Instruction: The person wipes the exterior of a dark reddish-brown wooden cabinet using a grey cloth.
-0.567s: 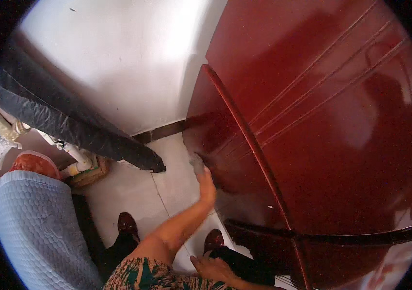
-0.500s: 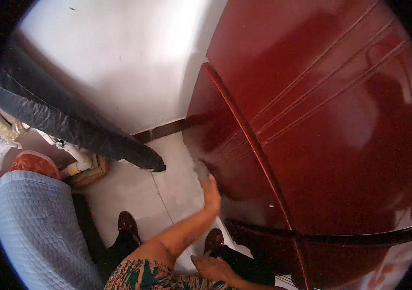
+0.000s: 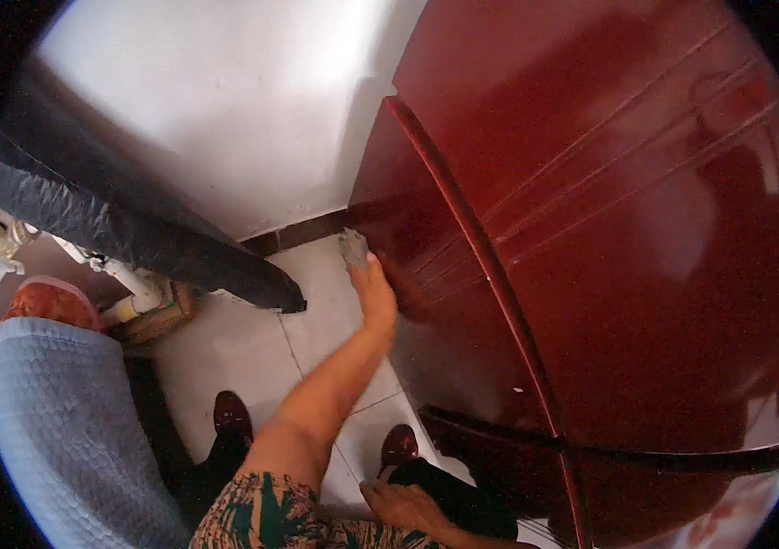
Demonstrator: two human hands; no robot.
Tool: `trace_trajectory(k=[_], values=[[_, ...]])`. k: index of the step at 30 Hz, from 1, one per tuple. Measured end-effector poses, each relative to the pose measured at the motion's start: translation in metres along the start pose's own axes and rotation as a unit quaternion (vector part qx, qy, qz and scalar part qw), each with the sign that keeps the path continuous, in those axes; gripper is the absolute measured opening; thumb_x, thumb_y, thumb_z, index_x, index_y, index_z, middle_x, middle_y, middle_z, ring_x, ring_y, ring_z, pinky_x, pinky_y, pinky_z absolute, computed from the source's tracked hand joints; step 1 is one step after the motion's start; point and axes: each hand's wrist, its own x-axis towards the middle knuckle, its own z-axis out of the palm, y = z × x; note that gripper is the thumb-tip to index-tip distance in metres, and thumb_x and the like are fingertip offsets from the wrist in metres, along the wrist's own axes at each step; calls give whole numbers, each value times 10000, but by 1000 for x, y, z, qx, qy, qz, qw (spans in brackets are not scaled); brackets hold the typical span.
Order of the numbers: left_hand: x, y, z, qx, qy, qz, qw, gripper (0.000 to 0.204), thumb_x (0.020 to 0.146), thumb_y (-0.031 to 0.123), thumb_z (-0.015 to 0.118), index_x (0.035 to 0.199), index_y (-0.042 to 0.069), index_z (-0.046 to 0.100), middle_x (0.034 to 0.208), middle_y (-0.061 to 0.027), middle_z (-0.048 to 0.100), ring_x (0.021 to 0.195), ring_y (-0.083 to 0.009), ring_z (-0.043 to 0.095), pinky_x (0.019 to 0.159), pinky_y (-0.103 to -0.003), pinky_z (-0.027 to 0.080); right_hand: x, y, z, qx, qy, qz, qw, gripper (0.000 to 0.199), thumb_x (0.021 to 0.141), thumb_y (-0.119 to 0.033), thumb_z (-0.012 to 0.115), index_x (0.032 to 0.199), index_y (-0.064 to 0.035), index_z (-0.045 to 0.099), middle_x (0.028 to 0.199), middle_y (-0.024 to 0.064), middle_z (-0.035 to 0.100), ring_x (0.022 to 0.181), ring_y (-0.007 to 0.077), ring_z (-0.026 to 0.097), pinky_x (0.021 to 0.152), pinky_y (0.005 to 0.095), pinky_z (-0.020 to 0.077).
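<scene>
Head view: at the near centre, the right hand [image 3: 403, 506] lies by the right knee with nothing visible in it; its finger spacing cannot be told. Two glossy dark-red shoes [image 3: 398, 446] stand on pale square floor tiles [image 3: 302, 350]. Caution: the low posture with one arm extended could cost balance if a sole slips on the smooth tile.

Farther off, the left hand [image 3: 376, 291] has its fingers clamped on a crumpled grey cloth [image 3: 353, 249], which hides most of them. The cloth is at the far left lower corner of a large glossy dark-red panel [image 3: 655, 284], near the dark-brown baseboard [image 3: 302, 231]; contact with either cannot be confirmed. Possible faults: knuckles scraped on the panel edge, caused by the narrow clearance; grit caught in the cloth scratching the gloss; the forearm striking the long black-covered bar [image 3: 179, 256] on the left if it swings wide.

Containers: none is clearly identifiable. At the left, beyond a light-blue quilted cover [image 3: 69, 421], an orange-red object with a pale rim [image 3: 53, 297] may be one; its interior is not shown. The brown block-shaped object [image 3: 161, 320] beneath the white pipe [image 3: 136, 282] shows no readable contents.
</scene>
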Motion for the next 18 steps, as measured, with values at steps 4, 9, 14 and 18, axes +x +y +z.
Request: trace_trajectory(k=[4, 9, 14, 18], values=[[43, 9, -11, -77, -101, -88, 988, 754, 938, 551, 373, 1433, 0, 236, 1454, -159, 310, 1304, -291, 335, 1074, -354, 262, -3, 2, 4, 7, 13, 28, 1000, 456, 878, -221, 536, 1272, -9, 448, 1175, 175, 532, 859, 308, 644, 602, 397, 528], [59, 9, -24, 15, -96, -159, 982, 760, 927, 583, 352, 1456, 53, 224, 1472, -132, 296, 1327, -271, 304, 1089, -374, 235, -2, 16, 27, 4, 14, 21, 1000, 467, 863, -210, 567, 1271, -7, 465, 1103, 173, 567, 794, 266, 650, 568, 350, 529], [75, -77, -42, -117, -114, -230, 959, 788, 912, 589, 377, 1467, 57, 207, 1503, -122, 243, 1367, -264, 235, 1119, -365, 160, -10, 12, 49, -173, 64, -27, 983, 408, 847, -163, 558, 1228, -24, 517, 1043, 164, 604, 758, 221, 652, 570, 339, 535], [4, -104, -43, -154, -135, -252, 946, 815, 906, 576, 412, 1457, 11, 207, 1514, -121, 217, 1378, -259, 211, 1129, -364, 134, 0, 6, 17, -136, 23, 11, 990, 373, 851, -161, 545, 1197, -22, 540, 1070, 167, 594, 783, 219, 646, 579, 313, 532]])
